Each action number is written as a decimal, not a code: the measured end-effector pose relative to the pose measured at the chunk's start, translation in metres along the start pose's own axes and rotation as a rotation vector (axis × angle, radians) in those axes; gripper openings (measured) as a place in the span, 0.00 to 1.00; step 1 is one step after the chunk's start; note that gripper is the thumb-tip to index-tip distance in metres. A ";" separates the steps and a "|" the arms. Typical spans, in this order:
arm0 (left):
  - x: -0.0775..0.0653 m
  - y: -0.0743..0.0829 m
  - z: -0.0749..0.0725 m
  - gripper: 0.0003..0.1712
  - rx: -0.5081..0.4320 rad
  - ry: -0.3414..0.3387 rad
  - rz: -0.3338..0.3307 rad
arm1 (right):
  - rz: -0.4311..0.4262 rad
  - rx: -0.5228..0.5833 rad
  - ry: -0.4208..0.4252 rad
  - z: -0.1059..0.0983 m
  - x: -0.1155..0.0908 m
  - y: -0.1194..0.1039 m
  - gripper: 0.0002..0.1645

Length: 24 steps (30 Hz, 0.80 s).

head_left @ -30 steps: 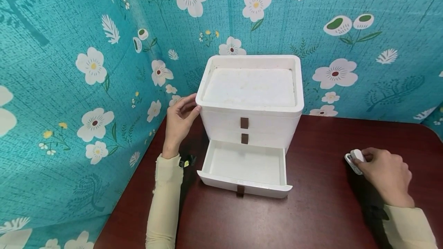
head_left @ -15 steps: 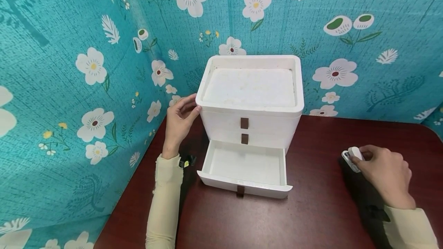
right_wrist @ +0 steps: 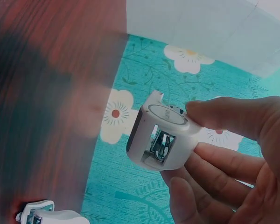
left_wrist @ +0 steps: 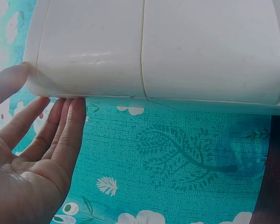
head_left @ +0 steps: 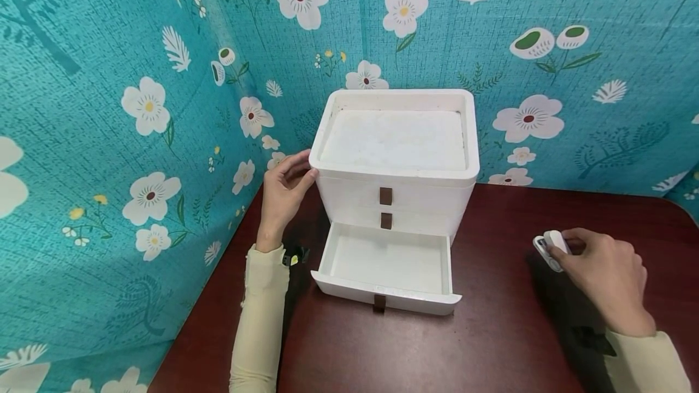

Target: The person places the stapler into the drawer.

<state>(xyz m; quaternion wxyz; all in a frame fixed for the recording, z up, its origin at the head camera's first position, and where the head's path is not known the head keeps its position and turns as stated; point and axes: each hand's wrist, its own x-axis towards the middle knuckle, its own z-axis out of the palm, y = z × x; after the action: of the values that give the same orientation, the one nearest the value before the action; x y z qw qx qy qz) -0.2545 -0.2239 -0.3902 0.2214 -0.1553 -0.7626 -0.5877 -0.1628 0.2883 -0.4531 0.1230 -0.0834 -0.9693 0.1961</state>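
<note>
My right hand (head_left: 614, 275) pinches a small white device (head_left: 550, 250) just over the table, right of the drawer unit. In the right wrist view this device (right_wrist: 165, 135) shows a rounded body, a ringed mark and a cut-out with metal parts inside; its exact kind is unclear. Thumb and fingers hold its edge. The white drawer unit (head_left: 393, 174) stands at the back with its bottom drawer (head_left: 384, 256) pulled out. My left hand (head_left: 281, 196) rests on the unit's upper left corner, thumb in front, fingertips against the side (left_wrist: 93, 51).
Teal flowered cloth (head_left: 164, 138) covers the walls behind and at left. A dark red tabletop (head_left: 415, 350) extends in front. At the right wrist view's lower left lies another white thing with metal inside (right_wrist: 60, 217), partly cut off. Brown tabs (head_left: 385, 196) mark the drawers.
The right hand and its white device have shifted slightly left. The left hand stays on the drawer unit's corner, and the drawer has not moved.
</note>
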 end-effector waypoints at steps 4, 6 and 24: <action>0.000 0.000 0.000 0.24 0.000 0.001 -0.001 | -0.034 0.017 0.013 -0.002 -0.001 -0.003 0.29; 0.000 0.000 0.000 0.24 0.002 0.001 -0.003 | -0.046 0.024 0.014 -0.003 -0.001 -0.004 0.29; 0.000 -0.002 0.000 0.24 0.008 -0.001 0.011 | -0.106 0.040 0.045 -0.005 -0.005 -0.022 0.29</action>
<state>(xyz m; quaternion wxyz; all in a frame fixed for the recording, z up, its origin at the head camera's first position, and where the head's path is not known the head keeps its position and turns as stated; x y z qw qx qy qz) -0.2553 -0.2249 -0.3920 0.2246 -0.1588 -0.7641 -0.5835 -0.1596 0.2688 -0.4407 0.1565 -0.0338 -0.9652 0.2067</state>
